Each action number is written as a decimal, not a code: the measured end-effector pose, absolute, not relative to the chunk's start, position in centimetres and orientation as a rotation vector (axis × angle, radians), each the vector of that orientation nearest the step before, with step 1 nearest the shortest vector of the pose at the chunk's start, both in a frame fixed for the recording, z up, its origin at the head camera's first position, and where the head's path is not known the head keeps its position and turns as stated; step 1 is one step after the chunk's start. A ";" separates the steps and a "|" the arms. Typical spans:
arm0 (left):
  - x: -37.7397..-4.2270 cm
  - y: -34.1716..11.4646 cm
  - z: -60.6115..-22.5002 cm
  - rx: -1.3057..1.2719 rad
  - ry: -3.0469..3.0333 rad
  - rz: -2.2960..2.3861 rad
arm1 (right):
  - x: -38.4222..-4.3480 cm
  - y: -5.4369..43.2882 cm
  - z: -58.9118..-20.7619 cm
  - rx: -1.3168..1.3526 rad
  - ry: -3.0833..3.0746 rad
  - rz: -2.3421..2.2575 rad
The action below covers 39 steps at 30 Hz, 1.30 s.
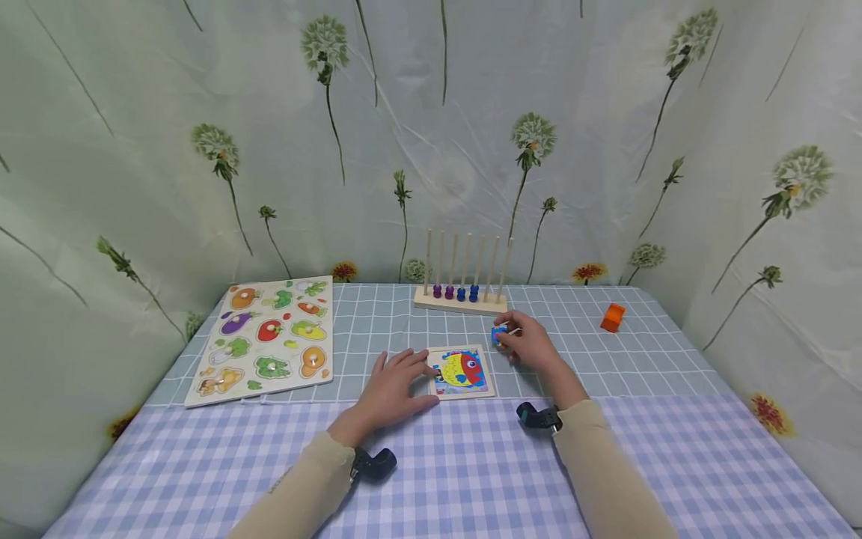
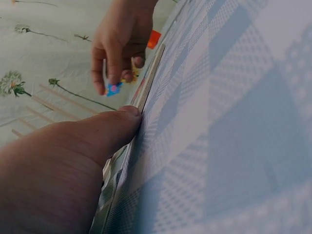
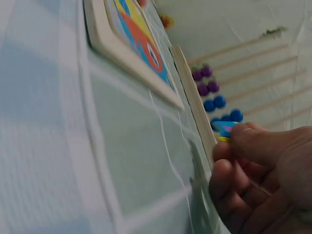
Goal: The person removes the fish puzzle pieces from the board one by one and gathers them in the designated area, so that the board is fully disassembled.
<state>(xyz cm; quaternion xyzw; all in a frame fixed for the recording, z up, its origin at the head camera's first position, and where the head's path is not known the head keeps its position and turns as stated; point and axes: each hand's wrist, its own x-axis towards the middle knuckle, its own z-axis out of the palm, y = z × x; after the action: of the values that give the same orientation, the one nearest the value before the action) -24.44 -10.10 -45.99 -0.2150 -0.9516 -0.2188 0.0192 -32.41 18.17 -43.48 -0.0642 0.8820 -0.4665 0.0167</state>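
Note:
A small blue puzzle piece (image 1: 498, 335) with pink and yellow marks is pinched between the thumb and fingers of my right hand (image 1: 530, 344), raised to the right of the fish puzzle (image 1: 465, 370). That puzzle is a square wooden-framed board with a red and yellow fish, lying flat; a gap shows at the fish's tail end. My left hand (image 1: 396, 388) lies at the board's left side with fingers spread, fingertips over its left edge. In the left wrist view the thumb (image 2: 109, 129) presses along the wooden frame. The right wrist view shows the piece's printed face (image 3: 224, 128) beyond the thumb.
Behind the fish puzzle stands a wooden peg counter (image 1: 460, 301) with purple and blue beads on upright rods. A large vegetable puzzle board (image 1: 209, 352) lies at the left. At the far right sits an orange block (image 1: 613, 317). A flowered curtain hangs behind the table.

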 end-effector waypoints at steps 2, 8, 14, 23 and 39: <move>-24.4 -10.1 -45.9 -0.667 -2.952 -0.679 | -32.5 18.8 -43.6 -0.218 2.766 -1.394; -24.4 -10.2 -46.0 -0.666 -2.960 -0.692 | -32.4 20.2 -43.8 -0.301 2.911 -1.135; -24.4 -10.2 -46.1 -0.672 -2.952 -0.703 | -32.3 20.6 -43.9 -0.329 2.933 -1.037; -24.3 -10.3 -46.0 -0.691 -2.946 -0.700 | -32.3 20.4 -44.3 -0.374 3.017 -0.958; -24.2 -10.3 -46.0 -0.701 -2.933 -0.705 | -32.3 19.4 -44.0 -0.254 3.032 -0.990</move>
<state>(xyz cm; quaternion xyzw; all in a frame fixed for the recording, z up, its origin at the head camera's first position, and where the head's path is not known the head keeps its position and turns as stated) -24.24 -10.31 -45.98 -0.2262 -0.9469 -0.2275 0.0222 -32.29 19.42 -44.04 -0.0794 0.9472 -0.3094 -0.0290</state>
